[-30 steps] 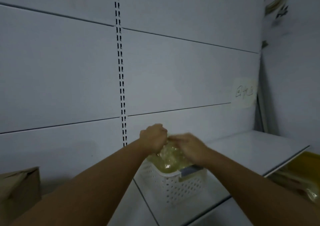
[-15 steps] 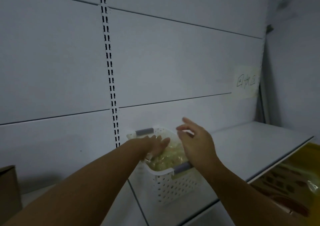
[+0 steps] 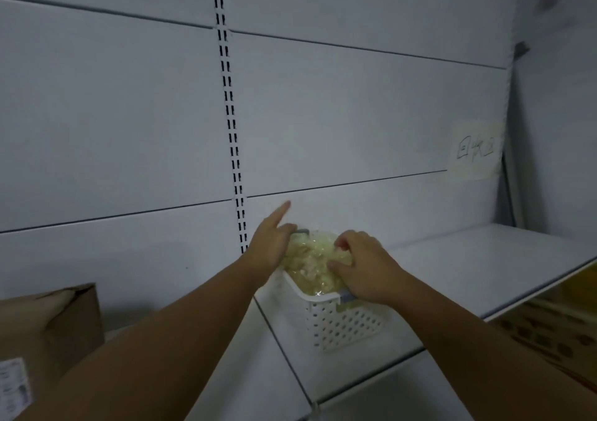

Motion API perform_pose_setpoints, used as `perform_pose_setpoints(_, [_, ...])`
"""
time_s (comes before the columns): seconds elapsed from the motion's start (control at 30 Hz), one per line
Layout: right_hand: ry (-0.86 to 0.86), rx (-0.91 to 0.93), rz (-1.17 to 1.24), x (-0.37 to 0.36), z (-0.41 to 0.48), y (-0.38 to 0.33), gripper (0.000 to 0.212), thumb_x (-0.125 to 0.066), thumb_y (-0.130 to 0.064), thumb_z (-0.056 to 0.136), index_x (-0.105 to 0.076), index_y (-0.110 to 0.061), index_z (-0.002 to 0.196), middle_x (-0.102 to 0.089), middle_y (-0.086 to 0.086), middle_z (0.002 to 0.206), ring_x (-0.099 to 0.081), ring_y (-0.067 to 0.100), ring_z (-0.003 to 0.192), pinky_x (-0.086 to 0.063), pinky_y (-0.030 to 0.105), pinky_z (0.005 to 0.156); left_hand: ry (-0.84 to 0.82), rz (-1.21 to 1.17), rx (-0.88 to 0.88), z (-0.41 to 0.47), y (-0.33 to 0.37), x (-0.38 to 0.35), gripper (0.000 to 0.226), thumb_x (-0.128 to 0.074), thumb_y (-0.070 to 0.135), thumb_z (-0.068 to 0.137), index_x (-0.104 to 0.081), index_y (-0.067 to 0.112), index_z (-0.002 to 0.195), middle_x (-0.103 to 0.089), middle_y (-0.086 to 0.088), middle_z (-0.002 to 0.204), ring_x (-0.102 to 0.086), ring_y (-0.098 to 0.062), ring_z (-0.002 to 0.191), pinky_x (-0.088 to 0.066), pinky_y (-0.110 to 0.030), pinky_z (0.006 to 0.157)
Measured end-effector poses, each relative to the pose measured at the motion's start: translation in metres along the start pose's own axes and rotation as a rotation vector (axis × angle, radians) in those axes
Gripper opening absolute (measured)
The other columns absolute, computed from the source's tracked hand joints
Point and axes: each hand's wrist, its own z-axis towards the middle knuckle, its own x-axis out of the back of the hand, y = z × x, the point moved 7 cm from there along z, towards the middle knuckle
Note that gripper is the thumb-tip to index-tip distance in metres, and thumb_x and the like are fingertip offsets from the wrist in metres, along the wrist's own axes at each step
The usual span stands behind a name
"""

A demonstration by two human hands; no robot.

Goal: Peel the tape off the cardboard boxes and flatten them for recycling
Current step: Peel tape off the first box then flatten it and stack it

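While the right hand (image 3: 361, 265) curls its fingers into the ball of tape (image 3: 313, 259) in the white basket (image 3: 342, 323) on the shelf (image 3: 468, 265), the left hand (image 3: 269, 249) touches the ball's side with one finger sticking out. I cannot tell if it grips. A cardboard box (image 3: 48, 323) sits far left.

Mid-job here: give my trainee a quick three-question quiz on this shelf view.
1. True or false: the white basket stands on the floor.
2. What fills the basket? A) a crumpled tape wad B) bottles C) folded cloth
3. Fill in: the ___ hand has its index finger stretched out.

Key: 1 false, it stands on the shelf; 2 A; 3 the left hand.
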Motion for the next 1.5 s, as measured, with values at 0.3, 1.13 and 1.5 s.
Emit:
perform_pose_setpoints(0.3, [0.453, 0.193, 0.048, 0.04, -0.016, -0.057, 0.01, -0.062, -0.022, 0.086, -0.062, -0.012, 0.09, -0.061, 0.008, 0.104, -0.049, 0.027, 0.104, -0.034, 0.03, 0.081, 0.037, 0.74, -0.258, -0.068, 0.053, 0.161, 0.021, -0.053, 0.022, 0.088, -0.072, 0.027, 0.095, -0.067, 0.013, 0.097, -0.057, -0.003, 0.089, -0.04, -0.012, 0.077])
perform_pose_setpoints(1.13, [-0.66, 0.661, -0.089, -0.119, -0.061, -0.349, 0.066, -0.069, -0.042, 0.065, -0.042, -0.037, 0.124, -0.05, -0.016, 0.111, -0.055, 0.007, 0.095, -0.05, 0.026, 0.075, 0.211, 0.806, -0.511, -0.275, 0.016, 0.323, 0.022, -0.051, 0.033, 0.085, -0.059, 0.022, 0.102, -0.053, 0.01, 0.1, -0.048, -0.007, 0.096, -0.042, -0.029, 0.085])
perform_pose_setpoints(1.5, [-0.147, 0.668, 0.187, -0.08, -0.082, -0.356, 0.036, -0.05, -0.036, 0.092, -0.066, -0.008, 0.075, -0.063, 0.003, 0.064, -0.054, 0.009, 0.056, -0.042, 0.023, 0.053, -0.044, 0.778, -0.37, -0.3, -0.054, 0.284, 0.01, -0.062, 0.008, 0.082, -0.058, 0.012, 0.074, -0.065, -0.005, 0.086, -0.058, -0.017, 0.08, -0.05, -0.031, 0.07])
